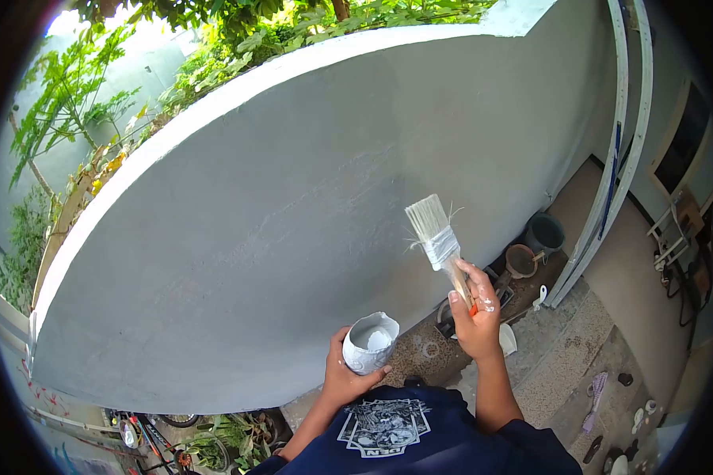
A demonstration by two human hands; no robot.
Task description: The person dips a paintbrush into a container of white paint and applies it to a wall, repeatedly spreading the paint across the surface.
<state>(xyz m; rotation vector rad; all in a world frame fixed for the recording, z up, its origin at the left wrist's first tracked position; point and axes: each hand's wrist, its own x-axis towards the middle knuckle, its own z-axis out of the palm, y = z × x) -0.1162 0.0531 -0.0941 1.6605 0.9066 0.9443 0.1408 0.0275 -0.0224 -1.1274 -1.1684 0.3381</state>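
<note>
My left hand is wrapped round a white, paint-smeared cup with a ragged rim. White paint shows inside the cup. To the right, my right hand grips the wooden handle of a wide paintbrush, whose pale bristles point up and to the left. White wrapping goes round the brush's neck, and loose strands stick out at its sides. White specks mark the right hand. Brush and cup are apart. Behind both stands a grey wall; the bristles appear in front of it.
Buckets and a brown pot stand at the wall's foot on the right. White poles rise at the right. Footwear lies on the floor. Potted plants and a bicycle are at lower left.
</note>
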